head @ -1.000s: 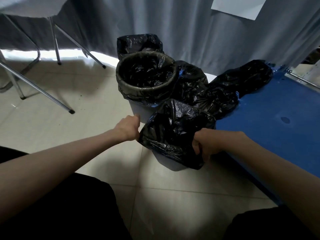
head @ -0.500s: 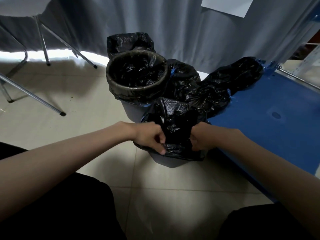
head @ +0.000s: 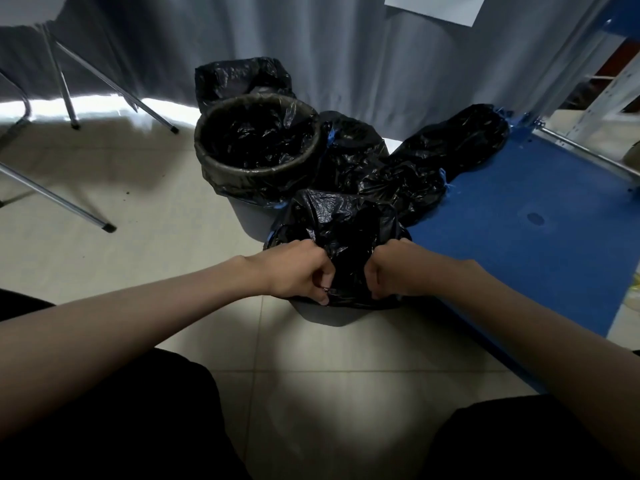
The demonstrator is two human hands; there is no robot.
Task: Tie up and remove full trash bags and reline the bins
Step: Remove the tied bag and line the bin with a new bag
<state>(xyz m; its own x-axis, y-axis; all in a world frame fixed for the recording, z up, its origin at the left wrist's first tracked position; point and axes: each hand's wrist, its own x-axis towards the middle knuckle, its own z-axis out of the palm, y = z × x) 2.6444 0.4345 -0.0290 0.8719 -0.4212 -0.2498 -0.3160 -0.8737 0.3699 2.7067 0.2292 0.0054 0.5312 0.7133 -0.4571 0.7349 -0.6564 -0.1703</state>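
Head view, crinkled glossy black trash bag point(head: 341, 230) over grey bin point(head: 332, 315), left hand point(head: 298, 270) and right hand point(head: 393, 268) each pinching its edge

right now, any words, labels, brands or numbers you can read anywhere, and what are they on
None can be read.
White sheet on the grey curtain: shows blank, no print visible.
Black trash bag gripped by the left hand and right hand: no print visible.
Lined bin and blue board: no markings legible.
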